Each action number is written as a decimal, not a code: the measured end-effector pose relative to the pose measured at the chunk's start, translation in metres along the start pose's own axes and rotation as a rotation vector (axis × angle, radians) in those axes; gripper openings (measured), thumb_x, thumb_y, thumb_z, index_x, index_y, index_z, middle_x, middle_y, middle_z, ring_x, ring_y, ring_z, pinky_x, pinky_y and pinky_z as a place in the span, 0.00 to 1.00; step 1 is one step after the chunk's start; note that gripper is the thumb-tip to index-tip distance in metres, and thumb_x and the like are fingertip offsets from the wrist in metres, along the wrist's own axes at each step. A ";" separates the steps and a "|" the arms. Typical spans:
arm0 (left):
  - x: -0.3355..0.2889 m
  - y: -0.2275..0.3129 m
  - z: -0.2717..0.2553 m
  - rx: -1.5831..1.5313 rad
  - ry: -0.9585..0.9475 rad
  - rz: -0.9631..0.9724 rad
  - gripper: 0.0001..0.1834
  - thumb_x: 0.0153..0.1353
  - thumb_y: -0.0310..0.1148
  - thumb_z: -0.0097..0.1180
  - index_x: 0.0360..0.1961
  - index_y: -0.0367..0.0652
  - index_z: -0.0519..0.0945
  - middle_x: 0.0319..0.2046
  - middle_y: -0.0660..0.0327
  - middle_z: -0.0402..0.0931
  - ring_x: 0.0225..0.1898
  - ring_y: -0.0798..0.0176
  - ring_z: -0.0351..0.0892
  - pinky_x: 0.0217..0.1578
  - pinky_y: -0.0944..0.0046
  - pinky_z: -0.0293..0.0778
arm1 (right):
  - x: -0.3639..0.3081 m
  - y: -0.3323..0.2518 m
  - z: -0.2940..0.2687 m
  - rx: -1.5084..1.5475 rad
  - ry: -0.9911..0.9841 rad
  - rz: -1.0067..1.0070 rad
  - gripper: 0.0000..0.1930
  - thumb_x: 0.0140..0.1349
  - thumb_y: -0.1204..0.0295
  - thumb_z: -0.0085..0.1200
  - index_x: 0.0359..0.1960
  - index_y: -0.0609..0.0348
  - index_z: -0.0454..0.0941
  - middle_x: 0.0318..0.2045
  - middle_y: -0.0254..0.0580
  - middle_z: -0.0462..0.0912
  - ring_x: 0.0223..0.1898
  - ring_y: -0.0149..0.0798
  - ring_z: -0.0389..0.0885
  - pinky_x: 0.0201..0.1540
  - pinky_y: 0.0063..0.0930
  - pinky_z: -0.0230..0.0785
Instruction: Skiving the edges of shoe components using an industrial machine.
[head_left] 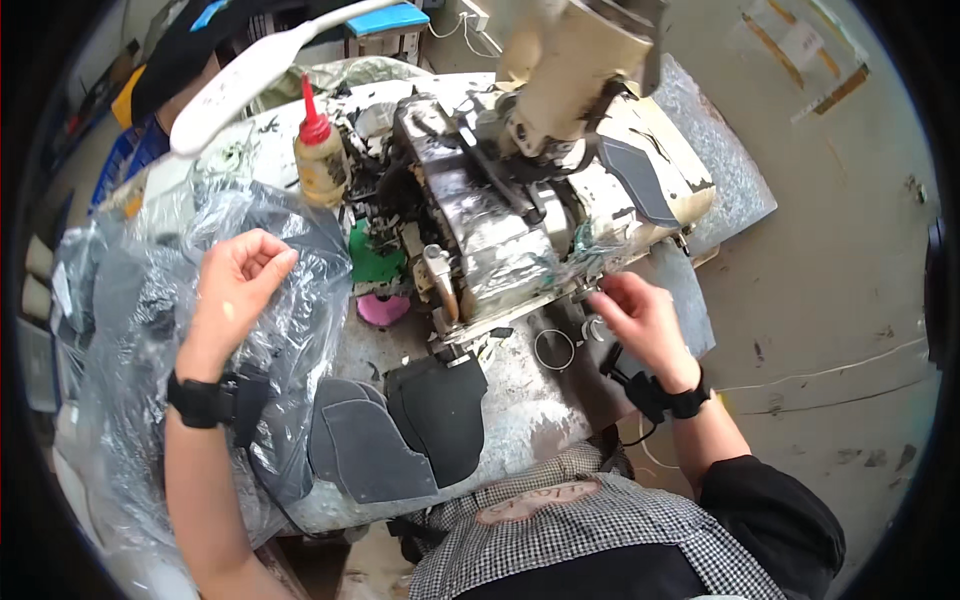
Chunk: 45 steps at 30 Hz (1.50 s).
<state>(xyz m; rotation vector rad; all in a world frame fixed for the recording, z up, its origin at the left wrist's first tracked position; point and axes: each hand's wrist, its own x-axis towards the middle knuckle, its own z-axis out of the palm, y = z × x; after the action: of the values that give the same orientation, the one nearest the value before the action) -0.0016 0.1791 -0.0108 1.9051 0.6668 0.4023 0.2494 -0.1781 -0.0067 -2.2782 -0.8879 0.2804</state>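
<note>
My left hand (pixel 240 285) hovers over a crumpled clear plastic bag (pixel 290 350), its thumb and fingers drawn together with nothing visible between them. My right hand (pixel 645 318) is at the front right corner of a worn, cream-coloured machine (pixel 505 240). Its fingers are curled close to a small metal fitting there; whether they grip anything is hidden. Dark grey cut pieces (pixel 375 450) overlap on the table in front of the machine. Beside them, a black piece (pixel 438 415) lies partly under the machine's front edge. Another grey piece (pixel 637 178) rests on the machine's right top.
A bottle with a red nozzle (pixel 320 160) stands left of the machine, among dark scraps. Green (pixel 375 255) and pink (pixel 382 309) pieces lie below it. A white lamp-like arm (pixel 255 85) reaches over the back left. A thin ring (pixel 554 349) lies on the metal tabletop (pixel 520 425).
</note>
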 end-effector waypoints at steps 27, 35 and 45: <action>0.079 -0.043 0.103 -0.321 0.096 -0.327 0.18 0.73 0.45 0.39 0.39 0.41 0.71 0.24 0.65 0.72 0.18 0.74 0.64 0.16 0.73 0.62 | 0.010 0.021 0.035 -0.122 0.006 -0.156 0.17 0.62 0.64 0.52 0.34 0.72 0.68 0.24 0.60 0.79 0.26 0.60 0.79 0.30 0.48 0.74; 0.080 -0.048 0.101 -0.345 0.092 -0.341 0.20 0.72 0.48 0.40 0.34 0.42 0.73 0.20 0.68 0.70 0.16 0.76 0.62 0.14 0.75 0.58 | 0.010 0.021 0.033 -0.119 -0.026 -0.134 0.17 0.62 0.64 0.52 0.32 0.71 0.70 0.27 0.61 0.79 0.27 0.59 0.80 0.31 0.47 0.74; 0.076 -0.010 0.116 -0.406 0.126 -0.395 0.21 0.72 0.46 0.39 0.36 0.39 0.74 0.24 0.65 0.73 0.20 0.73 0.66 0.19 0.72 0.64 | 0.010 0.026 0.036 -0.101 0.017 -0.130 0.16 0.61 0.64 0.52 0.30 0.71 0.71 0.27 0.61 0.79 0.26 0.58 0.80 0.31 0.46 0.75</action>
<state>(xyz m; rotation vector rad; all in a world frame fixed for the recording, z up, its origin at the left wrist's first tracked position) 0.1196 0.1448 -0.0690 1.3360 0.9456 0.3718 0.2559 -0.1671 -0.0508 -2.2985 -1.0572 0.1617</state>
